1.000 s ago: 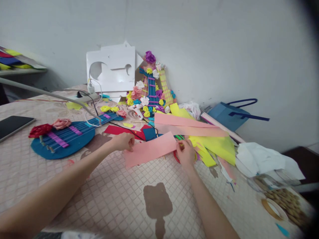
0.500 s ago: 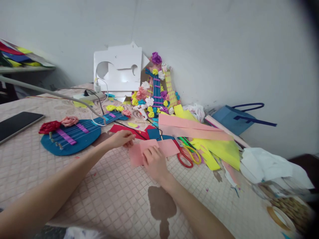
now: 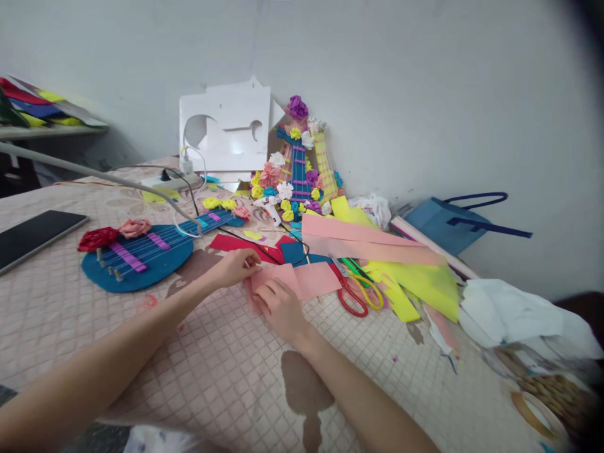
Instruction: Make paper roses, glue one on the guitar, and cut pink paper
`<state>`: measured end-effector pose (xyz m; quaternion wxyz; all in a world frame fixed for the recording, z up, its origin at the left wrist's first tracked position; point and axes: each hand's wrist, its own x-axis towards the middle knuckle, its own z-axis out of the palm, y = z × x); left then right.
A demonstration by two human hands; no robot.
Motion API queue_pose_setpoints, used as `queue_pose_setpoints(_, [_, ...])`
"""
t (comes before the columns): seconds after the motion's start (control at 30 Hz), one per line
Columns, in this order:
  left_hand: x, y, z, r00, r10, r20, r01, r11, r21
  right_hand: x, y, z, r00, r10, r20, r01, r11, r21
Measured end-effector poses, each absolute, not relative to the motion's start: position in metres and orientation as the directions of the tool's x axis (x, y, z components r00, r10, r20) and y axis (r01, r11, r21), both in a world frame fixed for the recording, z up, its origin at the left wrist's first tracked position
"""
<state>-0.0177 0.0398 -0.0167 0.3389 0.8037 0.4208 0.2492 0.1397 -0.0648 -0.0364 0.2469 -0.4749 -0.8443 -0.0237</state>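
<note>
Folded pink crepe paper lies on the tabletop in front of me. At its left end, my left hand is closed, the fingertips pinching the paper's upper edge. My right hand rests across the lower left part, its fingers bent and gripping the paper there. The undersides of both hands' fingers are partly hidden. Just right of the paper are red-handled scissors and yellow-handled scissors. Behind it, red paper and blue paper lie flat.
A blue paper guitar with crepe flowers sits left, near a dark phone or tablet. Decorated instruments lean against the wall behind a glue gun. Yellow paper, a tape roll and a blue bag are right.
My right hand has slid left along the pink paper. My left hand has shifted slightly right onto its edge, and the paper's left part now appears folded over more.
</note>
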Motion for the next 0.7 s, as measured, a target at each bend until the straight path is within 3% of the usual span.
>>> queue_pose_setpoints(0.2, [-0.019,0.041,-0.023,0.536,0.839,0.090,0.515,-0.409,0.753,0.145,-0.068,-0.034,-0.394,0.796,0.460,0.747,0.569,-0.345])
queue_pose_setpoints(0.43, [-0.020,0.041,-0.029,0.556,0.828,0.073,0.511,-0.410,0.756,0.197,-0.057,-0.023,0.053,0.893,0.446,0.801,0.229,-0.553])
queue_pose_setpoints(0.7, [-0.019,0.039,-0.022,0.556,0.829,0.063,0.526,-0.410,0.745,0.208,-0.044,-0.036,0.174,0.951,0.258,0.726,0.053,-0.685])
